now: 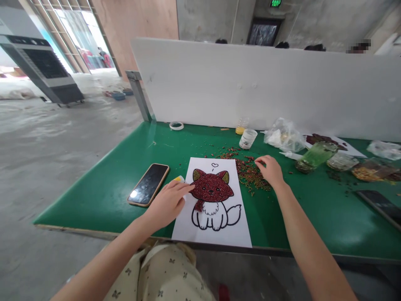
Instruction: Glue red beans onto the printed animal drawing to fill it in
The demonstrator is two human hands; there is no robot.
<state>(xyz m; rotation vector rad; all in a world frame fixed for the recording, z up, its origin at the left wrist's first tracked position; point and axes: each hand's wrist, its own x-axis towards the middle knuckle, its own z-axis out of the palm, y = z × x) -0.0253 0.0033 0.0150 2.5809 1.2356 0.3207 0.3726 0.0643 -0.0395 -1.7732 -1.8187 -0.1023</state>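
Note:
A white sheet of paper (pixel 184 228) lies on the green table, printed with a black outline of a cat- or fox-like animal. Dark red beans cover the animal's head (pixel 206 190) and a small patch below it; greenish grains fill the ears. My left hand (pixel 169 200) rests at the sheet's left edge, its fingers stretched out and the index fingertip on the head's edge. Partly hidden behind it is a white and yellow object (pixel 179 179). Over the right side of a loose pile of red and greenish beans (pixel 250 173), my right hand (pixel 270 169) has its fingertips pinched together; whatever they hold is too small to see.
A phone (pixel 148 184) lies left of the sheet, another phone (pixel 380 205) far right. Behind the beans stand a clear cup (pixel 248 139) and a plastic bag (pixel 283 136). A green bottle (pixel 319 155) lies to the right. A white partition (pixel 250 83) closes off the back edge.

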